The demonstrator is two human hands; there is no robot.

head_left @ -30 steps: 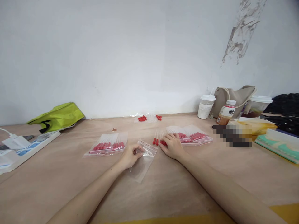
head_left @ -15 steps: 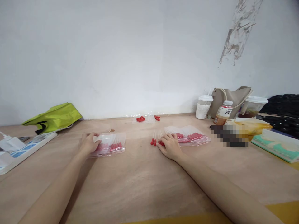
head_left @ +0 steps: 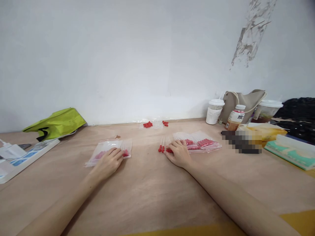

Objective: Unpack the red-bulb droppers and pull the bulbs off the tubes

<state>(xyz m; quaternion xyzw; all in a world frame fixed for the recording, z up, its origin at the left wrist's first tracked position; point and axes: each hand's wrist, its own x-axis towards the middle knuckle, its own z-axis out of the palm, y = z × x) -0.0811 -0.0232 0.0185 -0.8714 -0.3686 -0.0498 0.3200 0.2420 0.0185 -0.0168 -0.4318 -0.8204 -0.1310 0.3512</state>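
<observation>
My left hand (head_left: 112,160) lies on a flat clear zip bag (head_left: 94,154) at the left, its fingers stretched over the red ends inside. Through the plastic show clear thin-stemmed droppers with red bulbs (head_left: 126,153). Right of centre, my right hand (head_left: 179,152) rests palm down with fingers slightly bent over loose droppers. Several of these loose droppers (head_left: 161,147) stick out left of its fingers, red bulbs toward me. What lies under both palms is hidden. Beside my right hand are more filled bags of droppers (head_left: 206,142).
By the wall lie red bulbs (head_left: 148,124) and clear tubes on plastic. A power strip (head_left: 31,159) and a green bag (head_left: 57,123) are at left. At right stand a lidded cup (head_left: 215,111), a drink bottle (head_left: 235,118), a beige bag (head_left: 246,98) and a tissue pack (head_left: 290,150).
My left hand has slid right and toward me, from the bags' left edge onto their red-bulbed part. My right hand has stayed in place over the loose droppers.
</observation>
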